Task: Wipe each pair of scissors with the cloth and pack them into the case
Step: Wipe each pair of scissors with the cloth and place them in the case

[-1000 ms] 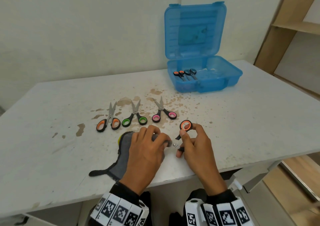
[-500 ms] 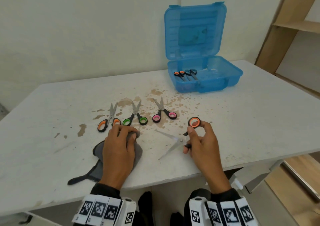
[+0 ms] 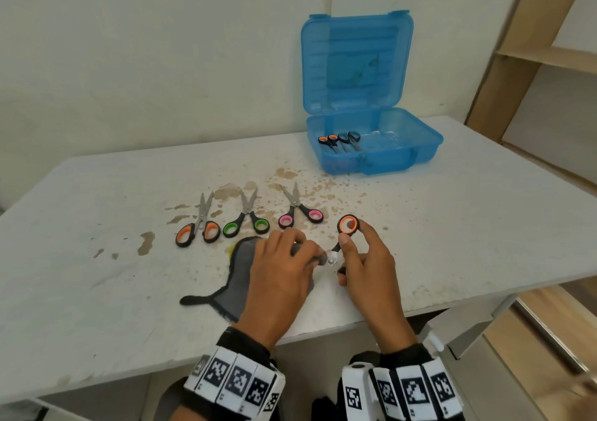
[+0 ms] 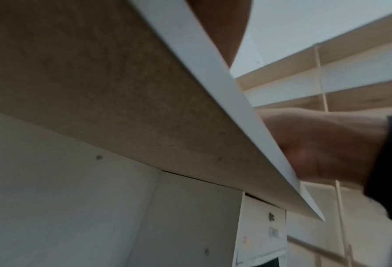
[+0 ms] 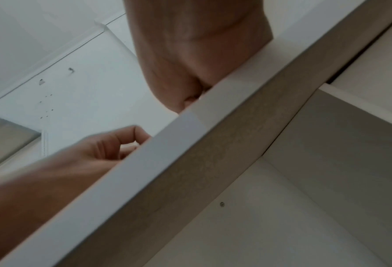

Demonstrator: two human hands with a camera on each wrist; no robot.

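Count: one pair of scissors (image 3: 343, 243) is in hand, three more lie in a row on the worktop (image 3: 452, 227), and two are already in the case (image 3: 400, 159).
Held scissors: the orange ring stands up on the far side and the pivot screw shows between the two hands; the blades run left from there, under the cloth (image 3: 240, 272), so the long axis lies roughly left to right along the near edge.
Right hand (image 3: 365, 269): fingers pinch the handle end, thumb and forefinger on the orange ring, the other ring hidden under the hand.
Left hand (image 3: 281, 275): fingers curled over the cloth, gripping it around the blades; how tightly cannot be told.
Step, as a judgement: the wipe is under way; packing turns on the right hand, which is nearer the case.
Direction of case: far and to the right of both hands, well apart, lid up, open side facing the person.
Row: orange pair (image 3: 198, 227) at left, green pair (image 3: 247, 220) in the middle, pink pair (image 3: 298, 210) at right, all with blades pointing far, just beyond the cloth.
Risk, as a judgement: the blades seem spread under the cloth, so the left fingers lie close to the edges.
Worktop: white, stained brown around the row.
Room: pale wall behind, wooden shelving (image 3: 549, 59) at right.
Wrist views: only the worktop's underside and edge, with parts of the hands.
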